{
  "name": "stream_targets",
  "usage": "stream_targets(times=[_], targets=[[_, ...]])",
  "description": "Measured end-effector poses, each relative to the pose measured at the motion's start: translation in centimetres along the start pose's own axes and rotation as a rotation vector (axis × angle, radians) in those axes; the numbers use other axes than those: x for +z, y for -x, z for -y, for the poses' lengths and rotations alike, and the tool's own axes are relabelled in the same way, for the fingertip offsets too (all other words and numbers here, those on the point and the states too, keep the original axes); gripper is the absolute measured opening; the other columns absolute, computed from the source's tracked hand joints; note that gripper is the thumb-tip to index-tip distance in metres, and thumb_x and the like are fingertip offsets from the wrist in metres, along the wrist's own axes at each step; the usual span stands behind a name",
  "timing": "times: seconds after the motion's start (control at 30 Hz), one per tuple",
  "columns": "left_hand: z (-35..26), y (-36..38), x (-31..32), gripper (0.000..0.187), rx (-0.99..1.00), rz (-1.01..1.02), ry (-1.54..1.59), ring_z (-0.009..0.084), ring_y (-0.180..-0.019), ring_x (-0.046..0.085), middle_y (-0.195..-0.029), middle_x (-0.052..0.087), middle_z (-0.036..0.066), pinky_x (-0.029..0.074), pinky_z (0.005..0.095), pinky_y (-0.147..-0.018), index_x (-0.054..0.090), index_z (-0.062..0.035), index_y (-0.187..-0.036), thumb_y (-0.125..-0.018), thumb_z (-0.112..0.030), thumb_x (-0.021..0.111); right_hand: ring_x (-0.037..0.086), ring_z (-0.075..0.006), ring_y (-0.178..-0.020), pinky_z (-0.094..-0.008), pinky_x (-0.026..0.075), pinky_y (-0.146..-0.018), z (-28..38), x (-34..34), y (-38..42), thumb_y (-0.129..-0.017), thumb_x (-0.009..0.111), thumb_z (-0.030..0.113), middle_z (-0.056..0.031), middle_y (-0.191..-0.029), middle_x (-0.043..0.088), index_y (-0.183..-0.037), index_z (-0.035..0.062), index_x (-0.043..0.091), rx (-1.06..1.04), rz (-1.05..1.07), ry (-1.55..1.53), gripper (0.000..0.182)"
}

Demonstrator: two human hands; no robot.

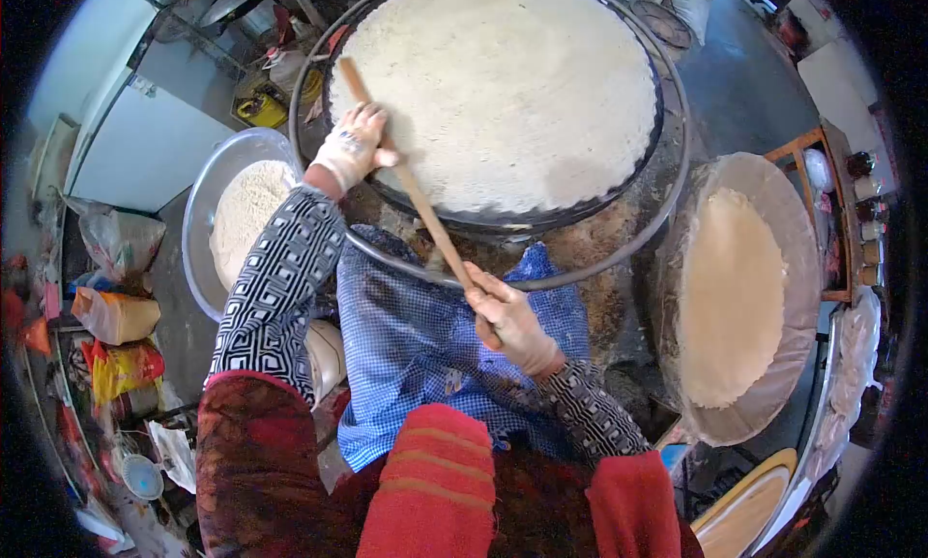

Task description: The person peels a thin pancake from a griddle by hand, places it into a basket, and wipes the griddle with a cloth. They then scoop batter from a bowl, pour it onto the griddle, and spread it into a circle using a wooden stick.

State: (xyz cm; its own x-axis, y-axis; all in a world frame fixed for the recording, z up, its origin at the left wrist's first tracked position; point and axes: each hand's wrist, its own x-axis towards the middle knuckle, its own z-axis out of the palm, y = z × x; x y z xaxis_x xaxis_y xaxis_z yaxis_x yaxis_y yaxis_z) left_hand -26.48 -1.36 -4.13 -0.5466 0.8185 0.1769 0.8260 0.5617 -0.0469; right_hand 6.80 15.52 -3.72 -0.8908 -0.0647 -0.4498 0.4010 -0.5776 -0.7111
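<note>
A large round griddle bears a pale layer of batter that reaches almost to its dark rim. Across the griddle's near left edge slants a long wooden stick. My left hand, in a whitish glove, is on the stick's upper part, with the thumb pointing right across it. Lower down, my right hand is wrapped round the stick's near end, in front of the blue checked apron. A metal ring runs around the griddle.
On the left stands a basin of pale flour-like powder. A plastic-lined tub with a beige mass is on the right. Bags and packets crowd the far left. A wooden frame stands at the right, above a round board.
</note>
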Motion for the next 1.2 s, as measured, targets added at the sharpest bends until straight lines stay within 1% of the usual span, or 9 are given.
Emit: stream_targets(times=[0.17,0.23,0.33,0.43,0.57,0.63,0.7,0.77,1.2], targets=[[0.3,10.3,-1.5,0.081,-0.116,0.02,0.02,0.0475,-0.126,0.037,-0.135,0.039,0.032,0.026,0.0519,-0.11,0.035,0.0075,-0.135,-0.08,-0.046,0.062,0.05,-0.007,-0.049,-0.0241,0.042,-0.044,-3.9,1.3,-0.2,-0.091,0.061,0.013,0.0005,-0.083,0.06,-0.133,0.009,0.052,-0.118,-0.043,0.452,0.044],[-2.4,12.8,-0.8,0.085,-0.067,-0.121,-0.04,0.0476,-0.129,0.033,-0.137,0.036,0.033,0.025,0.0527,-0.111,0.033,0.0075,-0.137,-0.078,-0.045,0.065,0.06,-0.0077,-0.063,-0.0238,0.05,-0.059,-6.8,-1.1,1.9,-0.089,0.063,0.013,-0.0069,-0.095,0.069,-0.13,0.007,0.054,-0.703,-0.109,0.853,0.042],[-11.5,7.1,-5.2,0.1,0.028,-0.174,0.103,0.0469,-0.127,0.038,-0.134,0.041,0.03,0.025,0.0512,-0.111,0.039,0.0108,-0.132,-0.077,-0.073,0.047,0.068,-0.0242,-0.097,-0.0302,0.053,-0.081,-6.0,-4.2,10.3,-0.088,0.064,0.015,-0.0145,-0.116,0.065,-0.13,0.0076,0.054,-0.376,-0.277,0.794,0.044],[-19.2,-2.7,-3.8,0.085,0.452,-0.379,0.451,0.0423,-0.124,0.044,-0.126,0.051,0.029,0.032,0.0494,-0.108,0.048,0.0092,-0.123,-0.08,-0.064,0.051,0.054,-0.0091,-0.051,-0.024,0.048,-0.049,-6.5,-5.8,16.4,-0.092,0.059,0.014,-0.0057,-0.084,0.067,-0.135,0.0028,0.048,-0.387,-0.468,0.655,0.046],[-28.6,-13.4,1.5,0.094,0.618,-0.024,0.196,0.0412,-0.128,0.04,-0.131,0.047,0.028,0.03,0.043,-0.11,0.046,0.0092,-0.126,-0.069,-0.065,0.058,0.035,-0.0053,-0.039,-0.0241,0.033,-0.037,-4.8,-4.8,17.6,-0.097,0.051,0.021,0.0041,-0.055,0.037,-0.147,0.0093,0.03,-0.211,-0.743,0.176,0.055],[-27.7,-15.3,1.4,0.085,0.588,-0.116,0.12,0.038,-0.122,0.045,-0.12,0.055,0.023,0.031,0.0412,-0.109,0.056,0.0066,-0.112,-0.067,-0.065,0.059,0.034,-0.006,-0.039,-0.025,0.031,-0.037,-2.7,-5.0,15.7,-0.095,0.054,0.026,0.0022,-0.055,0.039,-0.146,0.0108,0.031,-0.176,-0.488,-0.255,0.058],[-24.2,-16.6,-2.8,0.086,0.485,0.419,-0.006,0.0359,-0.12,0.048,-0.114,0.06,0.02,0.031,0.04,-0.109,0.062,0.0048,-0.107,-0.073,-0.073,0.051,0.028,-0.0043,-0.038,-0.0231,0.026,-0.037,-1.3,-5.9,13.6,-0.093,0.057,0.032,0.0044,-0.052,0.03,-0.147,0.0176,0.029,-0.143,-0.358,-0.415,0.063],[-19.1,-15.5,0.5,0.076,0.447,0.151,0.008,0.0356,-0.116,0.05,-0.106,0.063,0.019,0.031,0.0405,-0.109,0.067,0.0032,-0.096,-0.073,-0.068,0.055,0.027,-0.0038,-0.038,-0.0221,0.025,-0.038,-0.7,-7.0,11.2,-0.092,0.058,0.034,0.0065,-0.052,0.029,-0.147,0.0236,0.028,-0.102,-0.035,-0.55,0.064],[-0.3,2.1,0.6,0.075,0.055,-0.184,0.062,0.0407,-0.122,0.044,-0.118,0.055,0.024,0.032,0.044,-0.108,0.055,0.0059,-0.11,-0.068,-0.056,0.065,0.039,-0.0051,-0.042,-0.0208,0.03,-0.038,0.7,0.8,2.3,-0.094,0.055,0.019,0.004,-0.062,0.046,-0.138,0.0113,0.047,0.084,-0.024,0.174,0.045]])
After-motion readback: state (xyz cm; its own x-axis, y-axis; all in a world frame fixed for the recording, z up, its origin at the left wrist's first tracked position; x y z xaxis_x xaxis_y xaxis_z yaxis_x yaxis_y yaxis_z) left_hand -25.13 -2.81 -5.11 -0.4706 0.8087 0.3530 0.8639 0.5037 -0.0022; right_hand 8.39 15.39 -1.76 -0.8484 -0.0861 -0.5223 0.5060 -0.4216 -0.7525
